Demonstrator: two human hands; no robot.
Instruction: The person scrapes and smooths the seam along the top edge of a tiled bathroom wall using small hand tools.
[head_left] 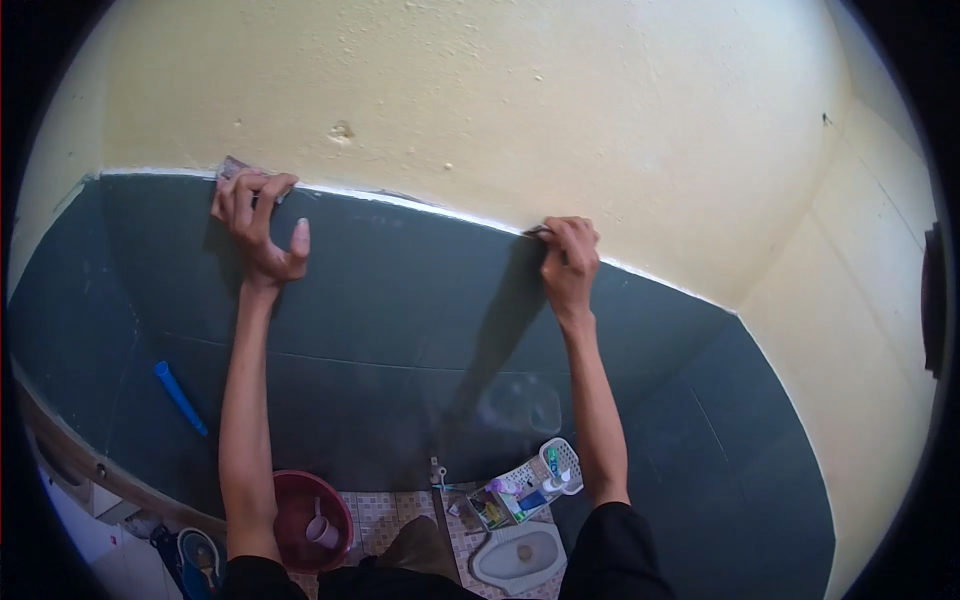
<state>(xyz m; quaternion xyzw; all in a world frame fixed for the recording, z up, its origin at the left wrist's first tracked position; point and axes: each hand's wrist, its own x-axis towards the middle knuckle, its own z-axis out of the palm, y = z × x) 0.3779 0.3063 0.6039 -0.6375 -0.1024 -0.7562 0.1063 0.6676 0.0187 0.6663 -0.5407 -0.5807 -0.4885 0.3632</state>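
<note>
Both my hands are raised to the white seam [455, 213] where dark green wall panelling meets the cream wall. My left hand [258, 222] presses a worn brownish-pink sheet [232, 167] against the seam under bent fingers, thumb held away. Further right, my right hand [570, 255] is closed in a pinch at the same line. A small dark flat piece [537, 231] shows at its fingertips; I cannot tell what kind of tool it is. Between the hands, a grey smear [400, 199] lies just above the white strip.
Below are a red basin [312, 540] with a pink dipper [321, 530], a tap [437, 472], a white basket [560, 465] of bottles, and a squat toilet [520, 555]. A blue tube [180, 398] is on the left panelling. The cream wall [650, 110] has bumps and chips.
</note>
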